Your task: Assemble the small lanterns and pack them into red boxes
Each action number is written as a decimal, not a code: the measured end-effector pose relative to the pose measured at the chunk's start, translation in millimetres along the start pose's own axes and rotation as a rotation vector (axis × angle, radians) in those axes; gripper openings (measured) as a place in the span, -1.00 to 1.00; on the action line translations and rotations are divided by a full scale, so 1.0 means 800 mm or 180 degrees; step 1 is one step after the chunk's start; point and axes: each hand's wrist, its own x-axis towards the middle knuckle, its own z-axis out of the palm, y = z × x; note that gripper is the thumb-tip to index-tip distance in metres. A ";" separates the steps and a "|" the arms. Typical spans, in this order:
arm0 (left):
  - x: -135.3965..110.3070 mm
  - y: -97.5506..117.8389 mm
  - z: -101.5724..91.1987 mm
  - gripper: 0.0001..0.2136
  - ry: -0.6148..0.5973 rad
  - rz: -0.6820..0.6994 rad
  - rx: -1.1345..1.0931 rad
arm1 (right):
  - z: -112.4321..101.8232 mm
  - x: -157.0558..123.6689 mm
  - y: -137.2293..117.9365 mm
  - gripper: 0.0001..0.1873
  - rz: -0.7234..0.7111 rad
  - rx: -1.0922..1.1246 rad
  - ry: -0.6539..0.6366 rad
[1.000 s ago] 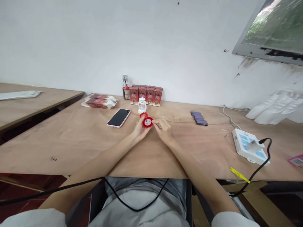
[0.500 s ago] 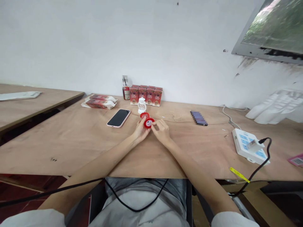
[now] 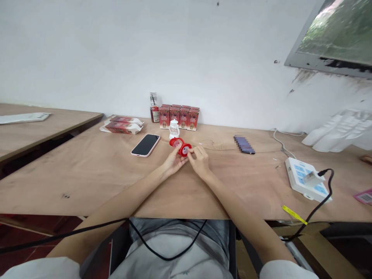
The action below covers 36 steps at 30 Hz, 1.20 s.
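Observation:
A small red toy lantern (image 3: 181, 145) with a clear middle lies tilted in my left hand (image 3: 172, 164), whose fingers are wrapped round its side. Its round base faces me and to the right, showing a pale disc with small dark marks. At the right rim of that base, the thumb and forefinger of my right hand (image 3: 199, 160) are pinched together. Anything tiny between those fingertips is too small to make out. Just behind the red one, a white toy lantern (image 3: 174, 129) stands upright on the wooden table (image 3: 116, 182).
Several red boxes (image 3: 179, 117) and a bottle (image 3: 155, 111) stand by the wall. Wrapped packs (image 3: 122, 125) and a phone (image 3: 145, 145) lie left; another phone (image 3: 244, 144) and a power strip (image 3: 305, 179) lie right. A black cable (image 3: 165, 259) crosses my lap.
The red lantern has turned in my left hand: its base has shifted slightly right and more of its clear middle shows. My right fingers stay at the base rim.

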 end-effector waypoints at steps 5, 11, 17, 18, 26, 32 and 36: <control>0.004 0.002 -0.004 -0.82 0.0030 -0.0056 0.0166 | 0.000 0.001 0.004 -0.78 -0.0138 0.0036 -0.0049; 0.008 0.002 -0.006 -0.81 0.0159 -0.0114 0.0271 | -0.001 0.002 0.012 -0.76 -0.0251 0.0065 -0.0256; 0.010 0.006 -0.008 -0.78 0.0152 -0.0138 0.0105 | -0.006 0.009 0.013 -0.82 0.0059 0.0610 -0.0356; 0.011 0.007 -0.009 -0.78 0.0145 -0.0155 0.0117 | -0.007 0.010 0.012 -0.82 0.0135 0.0685 -0.0326; 0.017 0.005 -0.016 -0.78 -0.0047 -0.0208 0.0276 | -0.007 0.010 0.015 -0.85 0.0523 0.0981 -0.0147; 0.015 0.004 -0.016 -0.80 -0.0085 -0.0170 0.0340 | -0.008 0.008 0.019 -0.85 0.0527 0.0961 -0.0189; 0.013 0.004 -0.016 -0.80 -0.0116 -0.0145 0.0399 | -0.007 0.006 0.016 -0.84 0.0486 0.0868 -0.0181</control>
